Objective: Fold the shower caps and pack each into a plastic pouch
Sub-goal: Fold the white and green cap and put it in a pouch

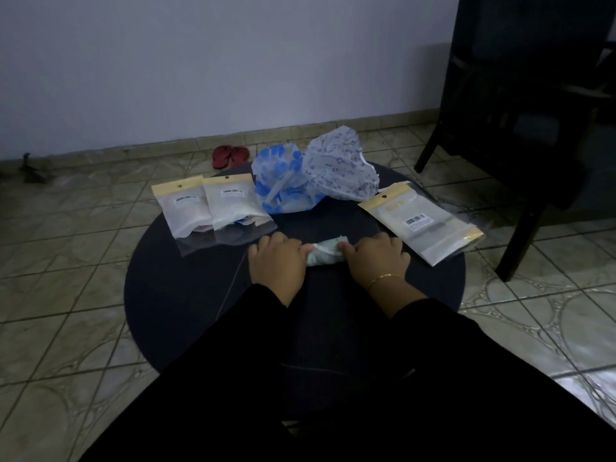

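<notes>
Three pouches (421, 223) bear barcode labels, print unreadable; a rolled cap (325, 255) is pinched by left hand (278, 261) and right hand (376, 258).

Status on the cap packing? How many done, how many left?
Done: two filled pouches at far left. In hand: left hand and right hand press a folded pale cap; empty pouch lies beside it. Left: blue-flowered cap and purple-patterned cap, unfolded.

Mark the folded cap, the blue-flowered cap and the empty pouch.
folded cap (325, 255), head view, its middle between the hands
blue-flowered cap (283, 181), head view, its crown
empty pouch (423, 225), head view, by its barcode label
</notes>
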A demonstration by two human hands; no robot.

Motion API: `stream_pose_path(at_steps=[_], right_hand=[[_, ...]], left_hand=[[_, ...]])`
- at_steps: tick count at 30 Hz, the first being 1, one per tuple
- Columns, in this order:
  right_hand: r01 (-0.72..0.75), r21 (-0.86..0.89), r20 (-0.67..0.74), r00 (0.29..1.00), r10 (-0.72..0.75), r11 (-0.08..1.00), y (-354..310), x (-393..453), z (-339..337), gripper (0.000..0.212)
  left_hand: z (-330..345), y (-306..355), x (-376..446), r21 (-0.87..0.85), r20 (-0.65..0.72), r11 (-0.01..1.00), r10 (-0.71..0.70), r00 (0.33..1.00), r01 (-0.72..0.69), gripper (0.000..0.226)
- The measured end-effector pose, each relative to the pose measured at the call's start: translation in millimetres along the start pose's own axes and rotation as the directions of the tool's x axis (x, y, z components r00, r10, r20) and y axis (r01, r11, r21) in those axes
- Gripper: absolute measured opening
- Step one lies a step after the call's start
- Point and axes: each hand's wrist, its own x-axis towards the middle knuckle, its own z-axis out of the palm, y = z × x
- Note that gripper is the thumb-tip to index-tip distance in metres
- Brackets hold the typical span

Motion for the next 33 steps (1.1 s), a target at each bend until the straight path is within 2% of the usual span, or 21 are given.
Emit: stream_pose_path(at_steps=[3,5,6,8,9,11,17,22,33], right_hand=[[-0.016,0.009,-0.058,0.998,0.016,1.000,-5.3,1.7,1.1,0.046],[0.103,-0.011,-0.114,0.988,-0.104,0.995,-11.1,2.7,-1.5,0.035],[0.209,-0.034,-0.106,0.972,-0.211,0.977,-15.3,3.6,-2.4,0.038],[0.383,-0.006,0.003,0.924,-0.383,0.924,-25.9,4.4,-1.0,0.049],[0.409,0.035,0.090,0.907,-0.411,0.912,-30.6,3.6,1.7,0.051],[0.399,0.076,0.191,0.894,-0.406,0.914,-31.3,3.4,11.8,0.052],[0.364,-0.003,0.188,0.915,-0.357,0.932,-23.3,1.3,26.7,0.055],[0.345,-0.069,0.196,0.925,-0.326,0.936,-24.1,-2.5,28.4,0.054],[0.369,-0.112,0.212,0.916,-0.340,0.923,-12.2,-19.7,23.4,0.056]], left_hand=[[7.1,3.2,0.8,-0.100,0.028,0.995,0.010,1.000,-0.007,0.044],[9.6,1.3,1.9,-0.120,0.060,0.992,0.048,0.997,-0.041,0.046],[9.4,-0.4,3.4,-0.127,0.087,0.991,0.064,0.994,-0.053,0.047],[8.8,-4.6,6.4,-0.135,0.135,0.988,0.092,0.987,-0.074,0.048],[8.5,-6.0,6.2,-0.141,0.156,0.987,0.101,0.983,-0.079,0.048],[9.1,-7.2,4.0,-0.152,0.177,0.984,0.115,0.977,-0.089,0.048],[8.7,-6.4,2.9,-0.207,0.242,0.978,0.088,0.966,-0.037,0.051],[5.8,-4.1,1.8,-0.184,0.301,0.983,0.065,0.951,-0.009,0.053],[2.8,-10.1,-19.7,-0.128,0.310,0.991,0.000,0.951,0.042,0.054]])
